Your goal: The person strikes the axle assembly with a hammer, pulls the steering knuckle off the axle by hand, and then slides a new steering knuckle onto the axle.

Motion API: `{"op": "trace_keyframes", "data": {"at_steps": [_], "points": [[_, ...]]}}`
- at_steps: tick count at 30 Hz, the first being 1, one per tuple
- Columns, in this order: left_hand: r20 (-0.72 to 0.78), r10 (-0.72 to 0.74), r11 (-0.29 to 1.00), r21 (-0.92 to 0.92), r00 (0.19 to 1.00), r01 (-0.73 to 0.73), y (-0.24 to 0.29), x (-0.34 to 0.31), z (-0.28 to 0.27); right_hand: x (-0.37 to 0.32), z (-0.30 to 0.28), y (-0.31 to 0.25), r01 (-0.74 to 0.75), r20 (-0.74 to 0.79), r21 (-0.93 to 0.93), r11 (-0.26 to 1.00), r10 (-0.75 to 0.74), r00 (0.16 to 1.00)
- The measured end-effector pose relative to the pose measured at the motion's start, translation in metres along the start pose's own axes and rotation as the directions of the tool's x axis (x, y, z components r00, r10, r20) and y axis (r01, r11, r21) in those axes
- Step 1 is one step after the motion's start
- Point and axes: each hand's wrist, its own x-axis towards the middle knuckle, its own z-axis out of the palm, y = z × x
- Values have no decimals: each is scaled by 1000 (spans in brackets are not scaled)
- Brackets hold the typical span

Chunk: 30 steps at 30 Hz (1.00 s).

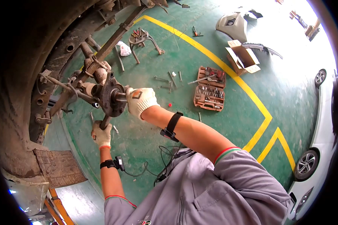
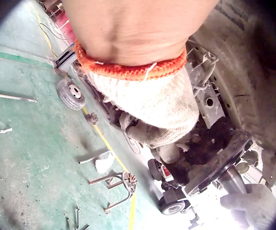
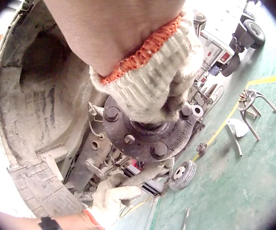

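Observation:
A dark wheel hub (image 1: 109,98) with a round bolted flange (image 3: 178,140) sits on the axle under the vehicle. My right hand (image 1: 142,100), in a white knit glove, grips the bright metal shaft (image 1: 120,96) that sticks out of the hub's centre. In the left wrist view that shaft (image 2: 232,180) shows between the flange and the right hand (image 2: 257,205). Below the hub, my gloved left hand (image 1: 102,135) holds the lower end of a dark metal bar (image 1: 106,120), its fingers curled round it. The left wrist view hides those fingertips behind the glove.
The muddy wheel arch (image 3: 46,100) curves close on the left. On the green floor lie an open socket set (image 1: 210,90) and several loose wrenches (image 1: 172,80). A stool (image 1: 139,36) bearing tools, a cardboard box (image 1: 243,58) and a bumper (image 1: 233,26) stand farther off. A cable (image 1: 144,168) trails near the left arm.

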Motion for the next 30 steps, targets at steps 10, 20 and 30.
{"op": "trace_keyframes", "data": {"at_steps": [10,20,30], "points": [[15,5,1000,8,1000,-5,-7,1,3,3,1,0,4,30,-6,1000,-4,1000],[-13,-15,1000,9,1000,15,1,0,-1,4,8,1,-2,-53,41,999,5,999],[-26,26,1000,13,999,-26,-1,-3,2,-3,2,-2,-100,-73,315,944,129,989]]}}
